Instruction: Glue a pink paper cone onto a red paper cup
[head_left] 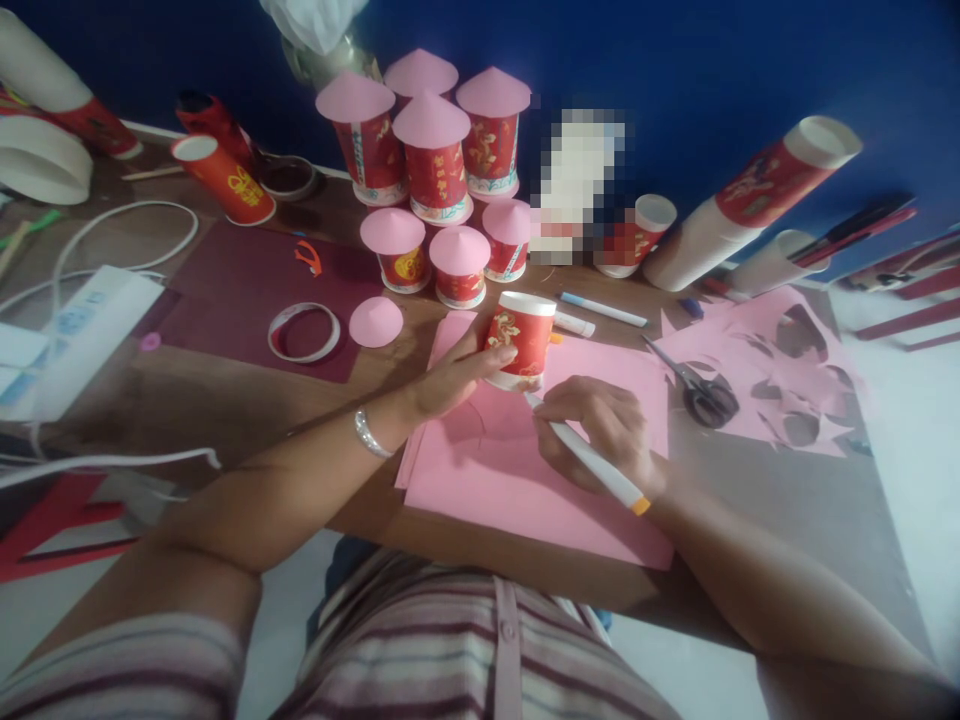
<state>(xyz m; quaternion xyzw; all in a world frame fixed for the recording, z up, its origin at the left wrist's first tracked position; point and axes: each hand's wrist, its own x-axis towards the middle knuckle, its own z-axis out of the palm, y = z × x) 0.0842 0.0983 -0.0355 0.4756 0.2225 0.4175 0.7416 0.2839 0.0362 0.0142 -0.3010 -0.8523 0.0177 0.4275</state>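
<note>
Red cup point(523, 342), gold print unreadable, gripped by left hand point(450, 376) on pink paper point(517, 495); right hand point(600, 425) clasps pen point(600, 470).

One head camera, facing forward and down.
Close above the near table point(225, 400) edge; left hand point(450, 375) and right hand point(600, 425) are central, blue wall point(712, 80) far.

1. The nearest paper cup point(520, 338) is showing red sides with a gold figure pattern and a white rim.
2. The paper sheet point(525, 490) under it is showing plain pink.
3. The pen point(592, 462) is showing white with an orange-yellow end.
4. The grouped cups point(436, 180) are wearing pink cone tops point(431, 118) over red and gold print.
5. The shirt point(450, 650) is showing grey, pink and maroon stripes.
6. The wall point(712, 70) is glowing deep blue.
7. The bracelet point(370, 435) is shining silver.
</note>
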